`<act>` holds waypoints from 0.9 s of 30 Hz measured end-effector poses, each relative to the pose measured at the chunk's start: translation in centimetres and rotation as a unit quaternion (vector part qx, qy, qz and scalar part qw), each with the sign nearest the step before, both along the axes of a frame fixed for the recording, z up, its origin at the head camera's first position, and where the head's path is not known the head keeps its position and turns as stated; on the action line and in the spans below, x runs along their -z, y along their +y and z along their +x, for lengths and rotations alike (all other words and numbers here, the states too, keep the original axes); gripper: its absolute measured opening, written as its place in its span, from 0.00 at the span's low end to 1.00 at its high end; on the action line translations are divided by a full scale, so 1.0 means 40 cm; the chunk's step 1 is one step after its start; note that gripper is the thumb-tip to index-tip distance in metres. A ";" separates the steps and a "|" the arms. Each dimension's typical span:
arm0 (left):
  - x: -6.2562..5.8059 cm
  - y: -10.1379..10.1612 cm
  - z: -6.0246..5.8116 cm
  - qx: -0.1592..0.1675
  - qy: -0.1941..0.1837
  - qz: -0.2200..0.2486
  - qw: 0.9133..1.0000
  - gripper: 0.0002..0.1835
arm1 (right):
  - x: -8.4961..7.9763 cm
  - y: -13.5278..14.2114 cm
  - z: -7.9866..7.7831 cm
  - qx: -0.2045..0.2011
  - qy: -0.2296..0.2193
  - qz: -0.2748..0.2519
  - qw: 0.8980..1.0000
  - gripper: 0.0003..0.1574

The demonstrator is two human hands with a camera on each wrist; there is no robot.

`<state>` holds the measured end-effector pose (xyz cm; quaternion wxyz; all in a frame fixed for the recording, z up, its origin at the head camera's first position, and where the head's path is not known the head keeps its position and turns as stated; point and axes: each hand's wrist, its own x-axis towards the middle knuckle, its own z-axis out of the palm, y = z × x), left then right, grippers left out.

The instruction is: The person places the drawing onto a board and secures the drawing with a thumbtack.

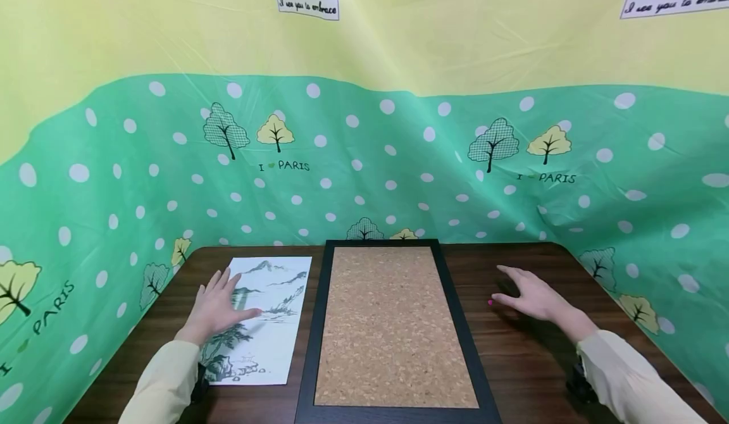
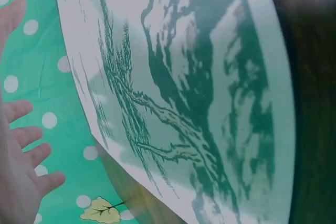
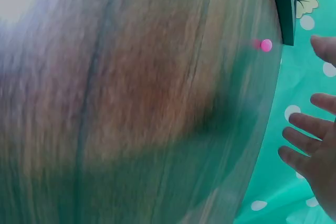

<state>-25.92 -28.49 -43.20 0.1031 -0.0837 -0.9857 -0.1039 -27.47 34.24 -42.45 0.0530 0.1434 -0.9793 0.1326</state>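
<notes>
A white sheet printed with an ink landscape (image 1: 279, 348) lies on the table to the left of a black-framed cork board (image 1: 393, 329). Over the sheet's left edge is my left hand (image 1: 215, 307), fingers spread and holding nothing. Whether it touches the paper I cannot tell. My right hand (image 1: 532, 294) is to the right of the board, fingers extended, with nothing in its grasp. Close to its thumb in the head view is a small round pink object (image 3: 266, 45), which sits on the tabletop in the right wrist view; its kind is unclear.
The dark wooden table (image 1: 512, 361) carries the sheet and the board. Behind and around it hangs a green and yellow cloth (image 1: 393, 158) with white dots and printed trees. The board's black frame (image 1: 464, 323) stands between the two hands.
</notes>
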 end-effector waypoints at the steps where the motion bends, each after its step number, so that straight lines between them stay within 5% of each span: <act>1: 0.000 -0.003 0.002 0.001 -0.003 0.009 1.000 0.55 | 0.001 0.000 -0.001 0.000 -0.003 -0.011 1.000 0.48; 7: -0.001 -0.028 0.015 -0.020 -0.043 0.076 0.996 0.54 | 0.010 -0.002 -0.008 -0.025 -0.020 -0.094 0.995 0.34; 14: -0.004 -0.064 0.030 -0.061 -0.109 0.145 0.982 0.57 | 0.023 -0.014 -0.012 -0.025 -0.074 -0.172 0.982 0.25; 20: 0.006 -0.099 0.041 -0.090 -0.138 0.147 0.975 0.58 | 0.033 -0.027 -0.011 -0.015 -0.116 -0.226 0.967 0.21; 27: 0.012 -0.121 0.044 -0.123 -0.140 0.137 0.973 0.49 | 0.049 -0.031 -0.013 -0.015 -0.116 -0.223 0.968 0.12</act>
